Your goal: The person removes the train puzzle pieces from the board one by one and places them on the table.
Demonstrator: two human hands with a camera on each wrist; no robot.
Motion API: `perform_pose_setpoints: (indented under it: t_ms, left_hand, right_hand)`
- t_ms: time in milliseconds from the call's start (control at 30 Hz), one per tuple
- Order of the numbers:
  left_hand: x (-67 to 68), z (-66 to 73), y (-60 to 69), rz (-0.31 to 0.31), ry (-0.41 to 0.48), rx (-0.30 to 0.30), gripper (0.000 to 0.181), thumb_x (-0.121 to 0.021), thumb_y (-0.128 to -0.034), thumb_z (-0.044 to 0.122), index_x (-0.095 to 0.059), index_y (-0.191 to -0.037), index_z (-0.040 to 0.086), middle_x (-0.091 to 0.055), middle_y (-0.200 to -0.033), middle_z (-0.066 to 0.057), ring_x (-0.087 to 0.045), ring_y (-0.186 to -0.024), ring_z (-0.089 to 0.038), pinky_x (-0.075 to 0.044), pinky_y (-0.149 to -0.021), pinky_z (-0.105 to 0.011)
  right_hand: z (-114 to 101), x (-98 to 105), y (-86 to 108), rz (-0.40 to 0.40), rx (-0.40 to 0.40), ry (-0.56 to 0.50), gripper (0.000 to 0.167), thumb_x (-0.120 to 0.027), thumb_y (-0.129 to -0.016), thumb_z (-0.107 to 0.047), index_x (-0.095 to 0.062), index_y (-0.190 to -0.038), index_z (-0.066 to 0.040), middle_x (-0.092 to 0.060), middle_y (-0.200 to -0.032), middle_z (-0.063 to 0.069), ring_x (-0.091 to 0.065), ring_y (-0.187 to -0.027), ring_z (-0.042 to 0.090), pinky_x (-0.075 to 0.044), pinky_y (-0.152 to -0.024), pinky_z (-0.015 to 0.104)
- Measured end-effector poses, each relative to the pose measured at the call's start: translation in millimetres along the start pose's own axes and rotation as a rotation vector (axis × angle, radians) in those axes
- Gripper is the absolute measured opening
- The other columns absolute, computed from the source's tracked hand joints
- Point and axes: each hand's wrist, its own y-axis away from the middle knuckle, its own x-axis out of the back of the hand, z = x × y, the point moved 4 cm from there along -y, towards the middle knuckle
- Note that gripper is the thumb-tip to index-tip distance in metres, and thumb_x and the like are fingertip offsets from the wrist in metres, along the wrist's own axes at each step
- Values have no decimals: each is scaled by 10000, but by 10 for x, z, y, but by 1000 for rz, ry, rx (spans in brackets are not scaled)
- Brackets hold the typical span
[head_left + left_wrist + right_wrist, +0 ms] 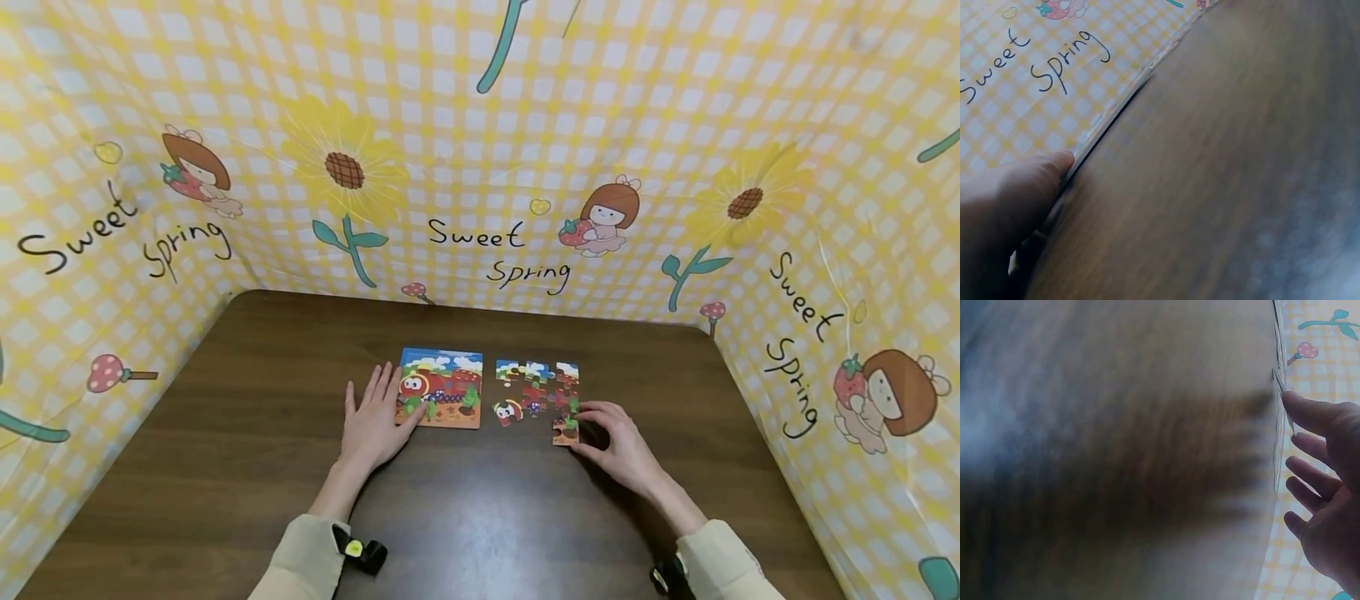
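My left hand (377,419) lies with fingers spread along the left side of a picture board (456,414) showing a red cartoon train. In the left wrist view its thumb (1041,172) presses at the board's thin edge (1100,133). To the right of the board is a group of jigsaw pieces (534,392) in matching colours, some joined and some with gaps between. At the lower right of that group my right hand (621,446) pinches a jigsaw piece (566,432) between thumb and finger. The right wrist view shows that thin piece (1280,381) edge-on and slightly tilted.
A dark brown wooden table (465,525) lies under everything. Yellow checked cloth walls (480,150) with printed flowers and figures stand at the back and both sides. A strap with a small dark device (363,552) is on the left wrist.
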Motion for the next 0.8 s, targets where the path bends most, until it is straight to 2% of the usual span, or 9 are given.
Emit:
perform_pose_setpoints:
  t_ms: [233, 433, 667, 800]
  left_hand:
    - [-6, 7, -2, 4, 6, -6, 942, -588, -1069, 648, -284, -1750, 73, -232, -1835, -188, -162, -1735, -373, 16, -1362, -735]
    - [-6, -9, 1, 12, 10, -7, 937, -598, -1066, 641, -298, -1746, 69, -245, -1830, -197, -179, -1731, -380, 14, -1362, -733]
    - [1, -25, 6, 17, 17, -17, 927, -595, -1073, 630, -300, -1743, 61, -246, -1827, -202, -173, -1731, -386, 14, -1359, -737]
    - [-3, -24, 3, 25, 26, -18, 876, -551, -1101, 607, -314, -1737, 53, -255, -1824, -207, -184, -1726, -397, 11, -1358, -738]
  right_hand:
    - [-147, 49, -5, -67, -84, 49, 415, -927, -894, -188, -787, -1257, -44, -736, -1376, 192, -648, -1318, 434, -531, -1072, 663]
    - [-220, 56, -90, -91, -157, 48, 496, -887, -944, -166, -719, -1380, -2, -710, -1435, 203, -619, -1397, 434, -502, -1165, 637]
    - [-446, -52, -355, -106, -156, -21, 486, -817, -999, -111, -668, -1442, 20, -667, -1491, 238, -574, -1442, 451, -474, -1188, 676]
    - [-609, -202, -527, -96, -92, -54, 482, -822, -987, -101, -671, -1427, 26, -685, -1451, 230, -610, -1397, 445, -497, -1154, 671]
